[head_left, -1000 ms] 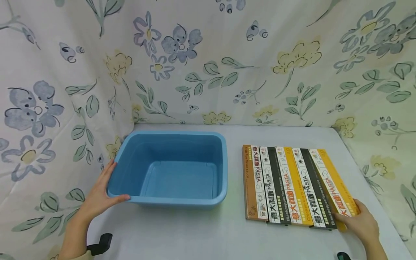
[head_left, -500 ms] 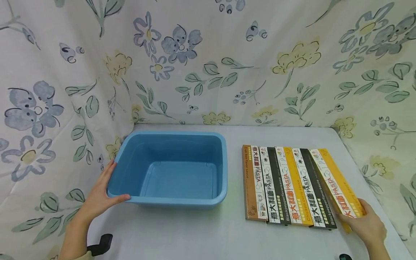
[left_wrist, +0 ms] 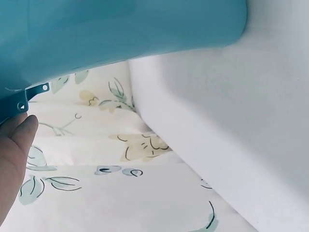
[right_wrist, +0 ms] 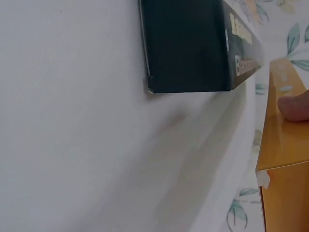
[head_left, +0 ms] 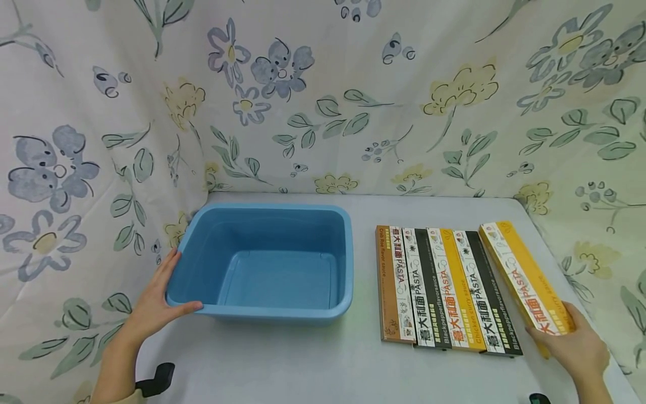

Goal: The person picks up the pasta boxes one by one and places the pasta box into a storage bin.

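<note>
In the head view my right hand (head_left: 577,345) grips the near end of a yellow and white pasta box (head_left: 527,280), thumb on its left side and fingers on its right. This box slants away from the row, its far end near the neighbouring black pasta box (head_left: 492,292). In the right wrist view the thumb (right_wrist: 294,107) presses on the yellow box's side. My left hand (head_left: 153,300) rests at the near left corner of a blue basin (head_left: 259,311), fingers extended along its left side, thumb along the front rim. The basin's visible inside holds nothing.
Left of the held box, several pasta boxes lie side by side, among them a brown box (head_left: 391,286) and a yellow curry box (head_left: 454,289). They lie on a white table (head_left: 353,365). A flowered curtain (head_left: 323,140) hangs behind and along both sides.
My right hand has moved right with the yellow pasta box, which has come away from the row and slants more. The left hand and basin have stayed in place.
</note>
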A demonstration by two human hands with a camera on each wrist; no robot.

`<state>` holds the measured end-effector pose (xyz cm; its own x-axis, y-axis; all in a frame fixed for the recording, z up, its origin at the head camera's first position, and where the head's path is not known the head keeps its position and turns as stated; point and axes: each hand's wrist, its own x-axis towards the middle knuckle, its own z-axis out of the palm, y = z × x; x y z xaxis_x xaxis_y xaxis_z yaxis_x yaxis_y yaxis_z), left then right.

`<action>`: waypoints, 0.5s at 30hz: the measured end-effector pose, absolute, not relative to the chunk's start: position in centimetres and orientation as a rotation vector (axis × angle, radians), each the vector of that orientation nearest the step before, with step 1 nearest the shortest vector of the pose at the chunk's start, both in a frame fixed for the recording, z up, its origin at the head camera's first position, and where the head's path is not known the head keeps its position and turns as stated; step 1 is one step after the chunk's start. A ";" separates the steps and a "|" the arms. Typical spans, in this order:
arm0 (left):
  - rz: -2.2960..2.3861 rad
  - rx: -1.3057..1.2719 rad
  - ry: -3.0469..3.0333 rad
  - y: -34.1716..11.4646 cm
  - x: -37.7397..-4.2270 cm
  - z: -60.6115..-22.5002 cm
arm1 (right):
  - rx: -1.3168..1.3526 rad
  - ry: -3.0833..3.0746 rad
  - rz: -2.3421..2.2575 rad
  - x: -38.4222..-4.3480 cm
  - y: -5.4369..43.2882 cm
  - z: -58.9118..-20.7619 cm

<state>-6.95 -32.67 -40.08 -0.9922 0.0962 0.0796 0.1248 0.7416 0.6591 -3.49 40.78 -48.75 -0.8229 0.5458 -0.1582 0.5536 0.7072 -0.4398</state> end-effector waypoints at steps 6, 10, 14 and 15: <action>-1.107 -0.179 -2.895 -32.8 -6.9 -40.2 | 0.931 2.899 -0.750 -3.7 40.0 -47.7; -1.109 -0.176 -2.900 -32.8 -7.0 -40.1 | 0.915 2.915 -0.776 -3.8 39.4 -47.1; -1.103 -0.169 -2.908 -32.7 -7.0 -40.1 | 0.872 2.952 -0.778 -3.9 38.7 -46.5; -1.101 -0.167 -2.910 -32.7 -7.0 -40.1 | 0.859 2.963 -0.776 -3.9 38.5 -46.3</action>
